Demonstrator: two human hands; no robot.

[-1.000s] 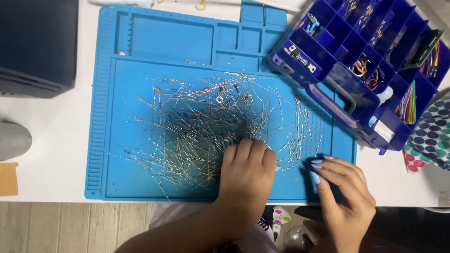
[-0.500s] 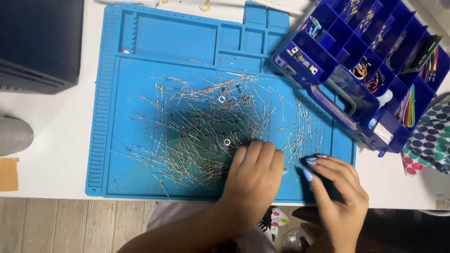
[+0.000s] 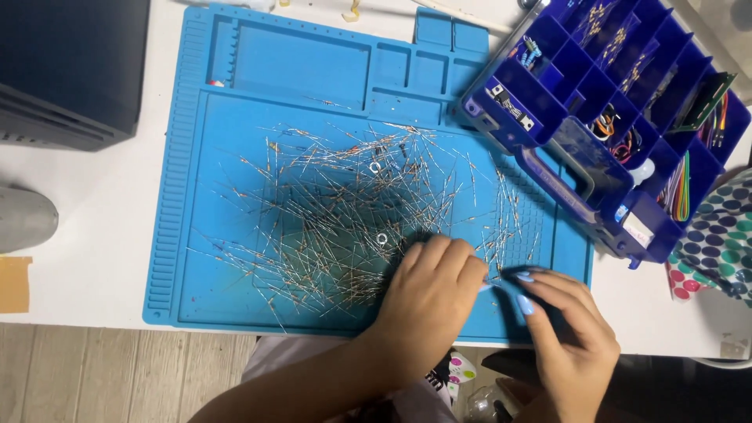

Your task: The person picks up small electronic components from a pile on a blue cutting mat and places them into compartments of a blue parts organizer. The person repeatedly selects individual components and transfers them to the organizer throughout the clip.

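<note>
My left hand (image 3: 429,294) is bare: no ring, no watch, no glove, and the forearm behind it is uncovered, with no sleeve reaching the wrist. Its nails are hidden from this view. My right hand (image 3: 570,333) is bare as well, with no band at the wrist. Its nails are long and painted a pale, glossy light blue; two of them show plainly on the fingers (image 3: 540,294), rounded at the tips. I cannot make out the nails on my other fingers.
</note>
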